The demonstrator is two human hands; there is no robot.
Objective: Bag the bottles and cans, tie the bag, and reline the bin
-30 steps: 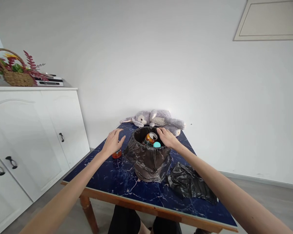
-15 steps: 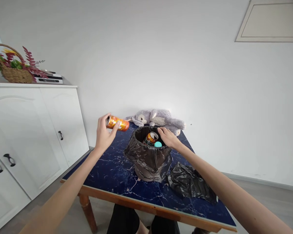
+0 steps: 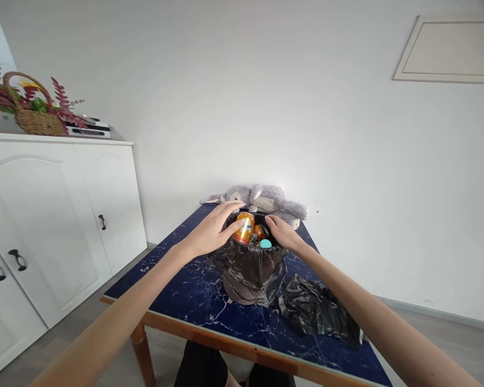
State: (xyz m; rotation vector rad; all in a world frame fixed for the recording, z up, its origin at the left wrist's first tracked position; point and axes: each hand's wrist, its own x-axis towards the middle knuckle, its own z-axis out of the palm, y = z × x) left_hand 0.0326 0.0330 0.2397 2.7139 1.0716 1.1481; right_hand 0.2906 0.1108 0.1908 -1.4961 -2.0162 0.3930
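A small bin lined with a black bag (image 3: 250,266) stands on the dark blue marble-patterned table (image 3: 193,295). My left hand (image 3: 213,231) is closed round an orange drink can (image 3: 244,228), holding it over the bin's mouth. My right hand (image 3: 280,232) rests on the bin's right rim, fingers curled over the bag's edge. Inside the bin lie another orange can (image 3: 258,232) and a small turquoise ball (image 3: 265,244).
A crumpled black bag (image 3: 318,312) lies on the table to the right of the bin. A grey plush toy (image 3: 266,199) lies at the table's far edge by the wall. A white cabinet (image 3: 56,226) stands left, with a flower basket (image 3: 34,110) on top.
My left hand picked the orange can up from the table left of the bin, lifted it, and has carried it right to the bin's opening. My right hand stayed on the rim.
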